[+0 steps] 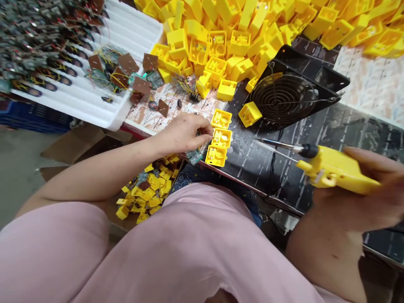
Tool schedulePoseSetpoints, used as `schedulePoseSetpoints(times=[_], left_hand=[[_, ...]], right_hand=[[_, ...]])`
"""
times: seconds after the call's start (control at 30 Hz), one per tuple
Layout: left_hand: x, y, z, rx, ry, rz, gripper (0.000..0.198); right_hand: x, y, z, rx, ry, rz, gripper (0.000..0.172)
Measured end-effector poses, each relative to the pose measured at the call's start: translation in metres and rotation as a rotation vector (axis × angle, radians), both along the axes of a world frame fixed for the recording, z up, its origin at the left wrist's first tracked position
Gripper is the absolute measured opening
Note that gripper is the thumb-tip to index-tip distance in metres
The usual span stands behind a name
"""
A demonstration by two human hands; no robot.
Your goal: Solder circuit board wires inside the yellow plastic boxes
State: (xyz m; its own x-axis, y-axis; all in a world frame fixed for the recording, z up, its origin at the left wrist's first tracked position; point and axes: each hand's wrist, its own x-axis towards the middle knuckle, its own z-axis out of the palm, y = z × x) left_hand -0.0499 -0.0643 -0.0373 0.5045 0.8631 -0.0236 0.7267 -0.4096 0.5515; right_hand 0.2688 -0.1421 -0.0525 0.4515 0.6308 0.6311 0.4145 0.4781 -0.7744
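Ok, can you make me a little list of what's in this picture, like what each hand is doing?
Left hand: fingertips at the row of three yellow shells by the table edge; small green board just below it
Right hand: grips a yellow soldering tool, metal tip aimed at the row, not touching
Behind the row: black fan
Far side: big pile of yellow parts
Left: white tray with brown boards and wires
Below the table: box of yellow bits

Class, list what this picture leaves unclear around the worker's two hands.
Head view:
1. Left hand: fingertips hidden by its knuckles; hold on yellow housings unclear.
2. Green board: mostly under that hand.
3. Right hand, on yellow soldering tool: blurred, cut by right edge.
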Motion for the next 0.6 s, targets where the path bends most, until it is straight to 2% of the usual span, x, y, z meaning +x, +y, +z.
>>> schedulePoseSetpoints(times=[0.07,0.2,0.33,0.4,0.5,0.6], left_hand=[[0.002,0.002,-0.001,-0.016,-0.039,0.022,0.023],[0.007,0.007,-0.003,0.000,-0.037,0.053,0.027],[0.013,0.009,0.000,-0.007,0.055,0.075,0.026],[0.016,0.010,0.003,-0.019,0.100,0.079,0.023],[0.019,0.011,0.007,-0.029,0.158,0.078,0.020],[0.022,0.012,0.011,-0.047,0.226,0.079,0.022]], right_hand=[[-0.009,0.000,0.000,0.034,-0.051,0.015,0.027],[-0.022,-0.009,0.005,-0.007,-0.188,0.146,0.036],[-0.028,-0.015,0.000,-0.074,-0.240,0.192,0.038],[-0.032,-0.016,-0.003,-0.102,-0.342,0.221,0.034],[-0.039,-0.015,-0.003,-0.042,-0.459,0.293,0.021],[-0.045,-0.012,0.002,-0.046,-0.533,0.297,0.021]])
